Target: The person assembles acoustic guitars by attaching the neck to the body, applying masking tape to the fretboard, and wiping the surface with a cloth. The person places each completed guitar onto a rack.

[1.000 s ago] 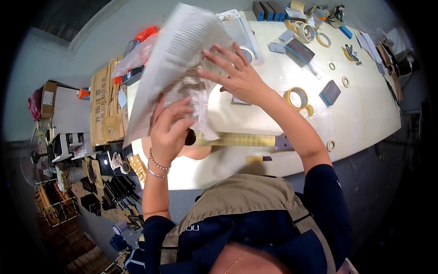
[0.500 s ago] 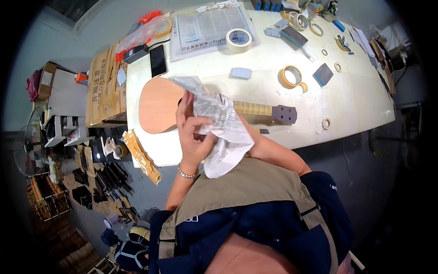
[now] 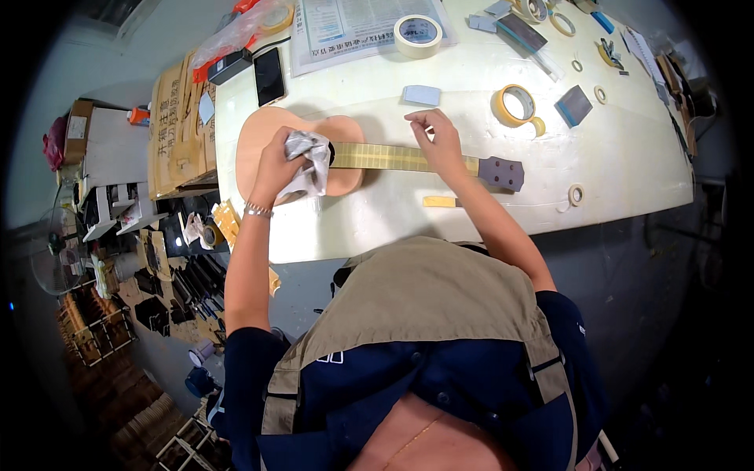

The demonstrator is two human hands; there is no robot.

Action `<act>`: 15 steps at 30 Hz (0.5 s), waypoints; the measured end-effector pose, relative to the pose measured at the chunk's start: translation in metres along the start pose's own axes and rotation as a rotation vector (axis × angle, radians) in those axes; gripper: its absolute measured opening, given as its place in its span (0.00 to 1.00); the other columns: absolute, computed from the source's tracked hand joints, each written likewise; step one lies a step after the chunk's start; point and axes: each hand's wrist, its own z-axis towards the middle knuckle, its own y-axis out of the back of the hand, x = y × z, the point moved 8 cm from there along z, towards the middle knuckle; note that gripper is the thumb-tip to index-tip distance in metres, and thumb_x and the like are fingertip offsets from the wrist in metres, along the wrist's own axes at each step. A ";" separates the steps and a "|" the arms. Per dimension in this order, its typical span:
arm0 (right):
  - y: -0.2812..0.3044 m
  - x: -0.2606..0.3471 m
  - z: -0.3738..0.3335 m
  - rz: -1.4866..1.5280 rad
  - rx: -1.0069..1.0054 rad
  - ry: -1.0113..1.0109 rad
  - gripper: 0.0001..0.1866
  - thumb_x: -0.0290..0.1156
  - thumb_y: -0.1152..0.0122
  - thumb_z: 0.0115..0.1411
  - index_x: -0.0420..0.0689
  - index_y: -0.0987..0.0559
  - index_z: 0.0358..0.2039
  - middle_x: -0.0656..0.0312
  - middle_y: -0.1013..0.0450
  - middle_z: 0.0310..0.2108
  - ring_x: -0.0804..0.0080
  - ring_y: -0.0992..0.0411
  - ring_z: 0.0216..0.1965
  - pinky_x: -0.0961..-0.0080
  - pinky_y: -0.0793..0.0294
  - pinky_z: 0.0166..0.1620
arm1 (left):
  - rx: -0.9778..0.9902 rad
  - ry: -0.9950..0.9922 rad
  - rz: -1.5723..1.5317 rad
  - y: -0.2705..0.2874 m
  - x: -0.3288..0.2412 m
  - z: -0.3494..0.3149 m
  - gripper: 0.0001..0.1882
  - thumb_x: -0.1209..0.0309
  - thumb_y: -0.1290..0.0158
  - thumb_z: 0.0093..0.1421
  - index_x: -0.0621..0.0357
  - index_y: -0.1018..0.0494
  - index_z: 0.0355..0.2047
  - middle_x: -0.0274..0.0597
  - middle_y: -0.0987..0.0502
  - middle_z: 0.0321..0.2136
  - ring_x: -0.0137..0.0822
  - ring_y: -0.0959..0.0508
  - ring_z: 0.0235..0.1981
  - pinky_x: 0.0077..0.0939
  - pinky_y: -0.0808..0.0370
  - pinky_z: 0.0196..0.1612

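Note:
A small ukulele lies flat on the white table, its pale wooden body [image 3: 263, 133] to the left and its dark headstock [image 3: 501, 173] to the right. Strips of yellowish tape appear to cover its fretboard [image 3: 385, 156]. My left hand [image 3: 276, 166] is closed on crumpled newspaper [image 3: 316, 157], which rests on the body by the soundhole and partly hides it. Above the neck, my right hand [image 3: 440, 141] is empty, index finger and thumb apart. Just beyond its fingertips lies a folded light-blue sheet [image 3: 422, 96].
Near the front edge lies a yellow-handled tool [image 3: 440, 202]. Tape rolls [image 3: 514, 105] and a grey abrasive pad [image 3: 573, 106] sit to the right. Farther back are a wide tape roll [image 3: 418, 36] and a flat newspaper [image 3: 338, 35]. A phone [image 3: 269, 77] lies at the back left.
The newspaper, previously spread loosely before both hands, is now bunched in my left hand and down on the ukulele body. My right hand has come away from it, over the neck.

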 end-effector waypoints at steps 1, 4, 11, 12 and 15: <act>-0.001 -0.021 0.006 -0.089 -0.002 0.025 0.07 0.25 0.44 0.55 0.43 0.21 0.34 0.59 0.28 0.29 0.69 0.30 0.29 0.73 0.30 0.35 | 0.059 -0.062 0.168 -0.008 0.011 0.015 0.28 0.77 0.43 0.44 0.53 0.35 0.49 0.51 0.34 0.50 0.46 0.34 0.52 0.40 0.35 0.51; -0.002 -0.057 0.009 -0.029 0.024 -0.142 0.06 0.26 0.44 0.55 0.44 0.21 0.33 0.59 0.26 0.28 0.66 0.29 0.28 0.70 0.29 0.34 | 0.154 -0.062 0.549 -0.017 -0.004 0.039 0.37 0.73 0.41 0.44 0.41 0.39 0.56 0.53 0.50 0.62 0.55 0.51 0.63 0.56 0.49 0.58; -0.021 -0.039 0.004 -0.347 0.150 -0.109 0.05 0.29 0.43 0.54 0.44 0.22 0.30 0.58 0.24 0.26 0.61 0.26 0.28 0.67 0.28 0.31 | 0.085 0.140 0.880 -0.066 0.005 0.049 0.41 0.68 0.50 0.54 0.35 0.56 0.66 0.48 0.55 0.65 0.55 0.56 0.66 0.69 0.61 0.59; -0.019 -0.040 0.004 -0.339 0.144 -0.128 0.05 0.29 0.43 0.54 0.44 0.22 0.29 0.58 0.24 0.26 0.61 0.26 0.27 0.67 0.28 0.31 | 0.049 0.103 0.942 -0.072 -0.001 0.046 0.40 0.68 0.51 0.54 0.37 0.55 0.66 0.48 0.52 0.64 0.53 0.55 0.66 0.69 0.61 0.60; -0.017 -0.040 0.003 -0.305 0.119 -0.140 0.04 0.30 0.43 0.54 0.44 0.22 0.28 0.59 0.24 0.26 0.61 0.26 0.27 0.67 0.28 0.31 | 0.031 -0.143 0.867 -0.083 0.020 0.048 0.41 0.70 0.47 0.51 0.41 0.50 0.65 0.41 0.41 0.60 0.45 0.47 0.64 0.67 0.62 0.61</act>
